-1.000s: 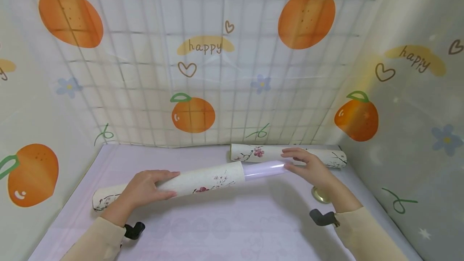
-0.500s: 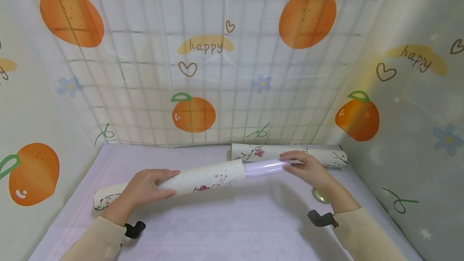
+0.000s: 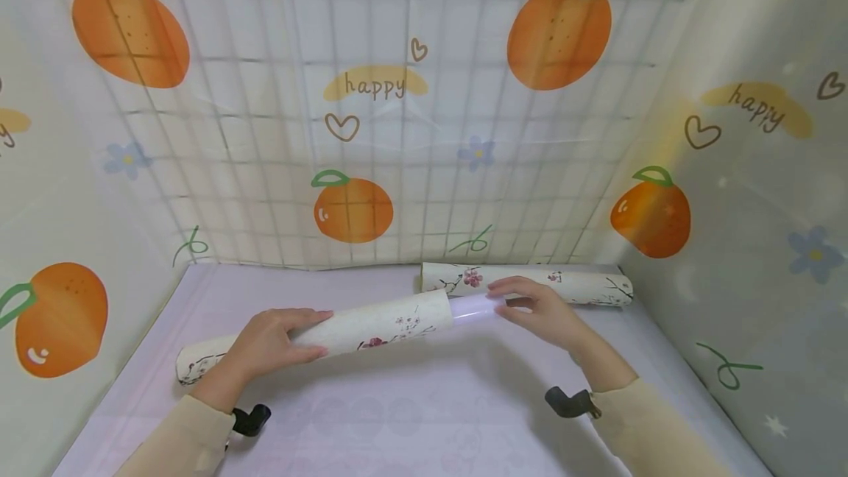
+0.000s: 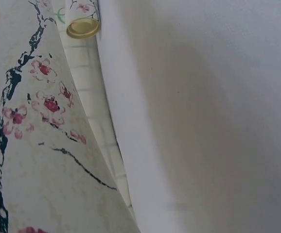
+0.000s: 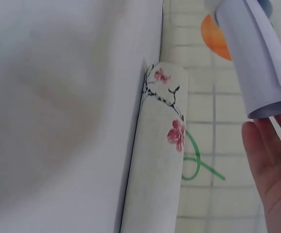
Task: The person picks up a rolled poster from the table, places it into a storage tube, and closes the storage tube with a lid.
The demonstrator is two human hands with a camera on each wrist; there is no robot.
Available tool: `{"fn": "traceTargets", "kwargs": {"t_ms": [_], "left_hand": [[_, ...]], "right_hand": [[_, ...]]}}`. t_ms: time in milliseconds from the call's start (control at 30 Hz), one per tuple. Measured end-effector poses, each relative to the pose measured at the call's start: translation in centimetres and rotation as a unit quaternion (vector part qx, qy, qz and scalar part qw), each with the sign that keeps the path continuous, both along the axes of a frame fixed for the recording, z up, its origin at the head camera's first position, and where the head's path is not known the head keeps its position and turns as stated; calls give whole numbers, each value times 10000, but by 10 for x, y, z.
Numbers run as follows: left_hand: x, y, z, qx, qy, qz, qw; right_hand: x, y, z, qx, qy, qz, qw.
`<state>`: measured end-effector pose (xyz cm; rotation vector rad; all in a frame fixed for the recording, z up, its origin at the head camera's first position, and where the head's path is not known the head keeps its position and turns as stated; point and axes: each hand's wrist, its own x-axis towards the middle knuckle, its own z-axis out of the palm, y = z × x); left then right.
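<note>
My left hand grips a long cardboard tube with a cream, plum-blossom print, tilted up toward the right. Its blossoms fill the left side of the left wrist view. Out of the tube's right mouth sticks a short length of a rolled pale lilac sheet. The right hand holds the sheet's outer end, thumb and fingers on either side of it. In the right wrist view the rolled sheet shows an overlapping edge and a hollow end; the rest is hidden inside the tube.
A second blossom-printed tube lies along the table's back edge, partly behind the right hand. A round gold lid appears near it in the left wrist view. Orange-patterned cloth walls the back and sides of the lilac table.
The right hand has moved left, and the rolled sheet has slid farther into the tube, so less of it shows. The left hand and tube have shifted slightly right.
</note>
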<state>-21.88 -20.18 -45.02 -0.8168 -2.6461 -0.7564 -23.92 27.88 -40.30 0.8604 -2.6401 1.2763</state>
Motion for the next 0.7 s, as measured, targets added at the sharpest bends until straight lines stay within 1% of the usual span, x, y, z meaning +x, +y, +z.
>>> {"fn": "traceTargets", "kwargs": {"t_ms": [100, 233, 400, 467, 533, 633, 700], "left_hand": [[0, 1, 0, 43, -21, -21, 10000], [-1, 3, 0, 74, -62, -42, 9999], [-2, 5, 0, 50, -31, -72, 10000], [-2, 6, 0, 34, 3, -92, 10000], [-1, 6, 0, 29, 10, -99, 9999], [-1, 7, 0, 23, 1, -78, 10000], [-1, 7, 0, 31, -31, -65, 10000]], "right_hand": [[-1, -5, -1, -108, 281, 296, 9991], [-1, -12, -4, -191, 541, 516, 9970], [0, -21, -6, -104, 696, 535, 9961], [6, -27, 1, -11, 751, 483, 9960], [7, -29, 2, 16, 836, 470, 9954], [8, -30, 4, -85, 929, 485, 9945], [2, -25, -2, -298, 847, 532, 9945]]}}
